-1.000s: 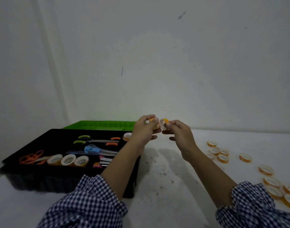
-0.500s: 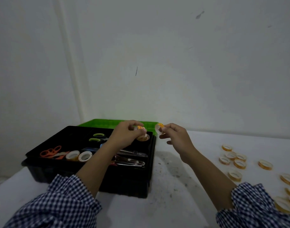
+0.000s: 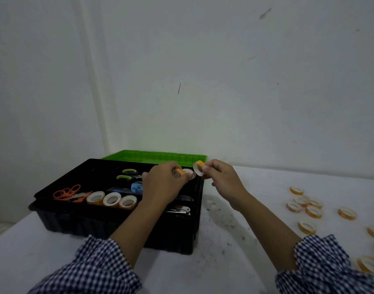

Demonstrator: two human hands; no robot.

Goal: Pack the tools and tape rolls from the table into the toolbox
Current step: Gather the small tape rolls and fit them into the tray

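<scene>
The black toolbox (image 3: 118, 221) stands open on the left of the white table, its green lid (image 3: 154, 157) laid back against the wall. My left hand (image 3: 162, 185) hovers over the box's far right compartment, shut on a small orange tape roll (image 3: 180, 172) just above another roll (image 3: 189, 173) lying there. My right hand (image 3: 222, 181) pinches a second small tape roll (image 3: 198, 168) upright above the box's right rim. Inside lie orange scissors (image 3: 66, 192), three larger tape rolls (image 3: 112, 199), green-handled scissors (image 3: 129, 174), a blue tool (image 3: 137, 186) and a metal tool (image 3: 179, 210).
Several small orange tape rolls (image 3: 304, 203) lie scattered on the table at the right, more (image 3: 370, 264) near my right sleeve. The white wall stands close behind the box. Bare tabletop (image 3: 222, 225) lies between the box and the loose rolls.
My left hand has carried its roll leftward from mid-table to over the box's right compartment. My right hand followed slightly. The view has swung left, bringing the box nearer the centre.
</scene>
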